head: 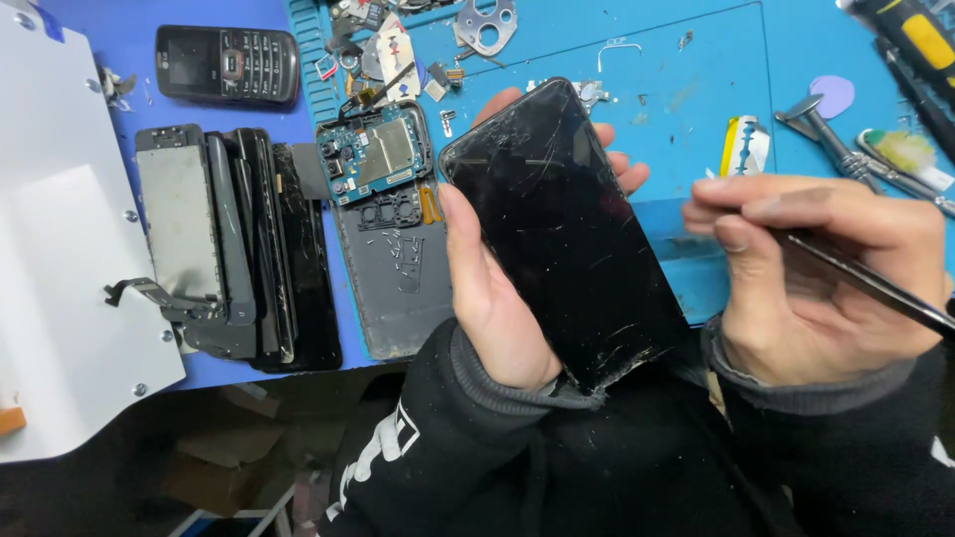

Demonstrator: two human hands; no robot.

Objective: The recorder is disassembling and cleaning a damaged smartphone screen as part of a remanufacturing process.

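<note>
— So, where are you with that one?

— I've got the cracked phone [562,234] up off the counter [686,109], screen toward me. My left hand [497,288] cradles it from behind: thumb pressed along the near edge, fingers [622,169] wrapped round the far edge. The glass is scratched all over and shattered at the bottom corner near my sleeve.

— And the other hand?

— My right hand [816,268] pinches a thin dark metal tool [865,283], fingers pressed together on its shaft like a pen. Its tip is hidden behind my fingers, just beside the phone's right edge and not touching the glass.

— So you haven't started prying?

— I'd judge not; no gap shows along the edge. Next, I'd say the tip needs a seam to bite, probably by that broken corner, with the left grip held firm against slipping on the splinters.

— Any packets or labels lying about?

— A small white and yellow wrapper [744,147] lies on the blue mat past the phone, and a lilac oval pick [834,95] beyond it. At left, an opened phone body [383,229] with its board bare, a stack of dark screens [239,249], and a black keypad phone [227,64].
</note>
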